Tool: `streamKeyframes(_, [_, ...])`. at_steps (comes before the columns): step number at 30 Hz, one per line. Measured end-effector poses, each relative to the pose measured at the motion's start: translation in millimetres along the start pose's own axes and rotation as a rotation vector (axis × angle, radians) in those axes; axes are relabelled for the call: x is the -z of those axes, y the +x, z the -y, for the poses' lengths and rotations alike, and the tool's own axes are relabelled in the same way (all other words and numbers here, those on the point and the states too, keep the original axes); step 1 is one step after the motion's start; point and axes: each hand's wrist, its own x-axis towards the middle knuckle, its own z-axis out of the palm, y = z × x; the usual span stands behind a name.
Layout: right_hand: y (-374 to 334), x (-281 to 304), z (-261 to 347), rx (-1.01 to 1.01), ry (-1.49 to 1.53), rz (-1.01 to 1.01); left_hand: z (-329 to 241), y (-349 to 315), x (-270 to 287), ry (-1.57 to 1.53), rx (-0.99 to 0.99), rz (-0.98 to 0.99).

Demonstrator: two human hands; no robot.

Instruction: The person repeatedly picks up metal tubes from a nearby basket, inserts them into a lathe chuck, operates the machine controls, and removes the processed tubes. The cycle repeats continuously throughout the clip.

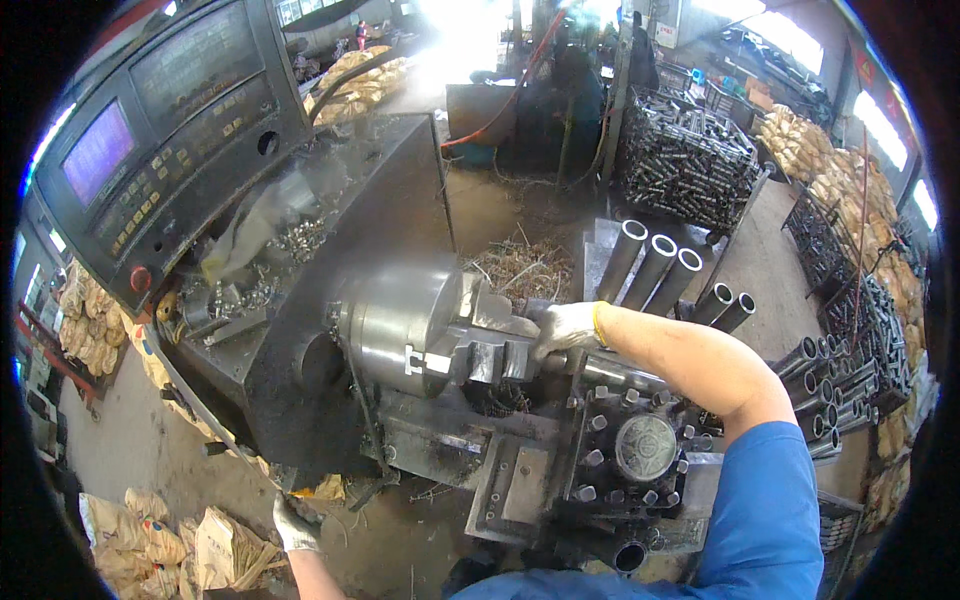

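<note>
My right hand (568, 330), in a pale work glove, reaches across the lathe to the front of the chuck (400, 325). Its fingers curl in beside the stepped chuck jaws (487, 360); what lies inside the grasp is mostly hidden by the glove. Low on the left, my gloved left hand (297, 525) is at the lower corner of the machine's front, by a thin panel edge. How its fingers are set does not show clearly. Below my right forearm sits the square tool post (645, 448) with several bolts around its round cap.
Several steel tubes (650, 272) stand tilted behind the tool post, and more tubes (815, 395) are stacked at right. A control panel (170, 130) with a lit screen rises at upper left. Metal shavings (520, 268) lie behind the chuck; sacks (225, 550) lie lower left.
</note>
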Motion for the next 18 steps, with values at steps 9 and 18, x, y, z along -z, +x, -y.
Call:
streamKeyframes(9, [-44, 17, -216, 0.065, -1.013, -0.185, 19, 47, 15, 0.502, -0.441, 0.031])
streamKeyframes(18, [-216, 1, -156, 0.020, -0.504, -1.116, -165, -182, -217, 1.223, -1.938, 0.015])
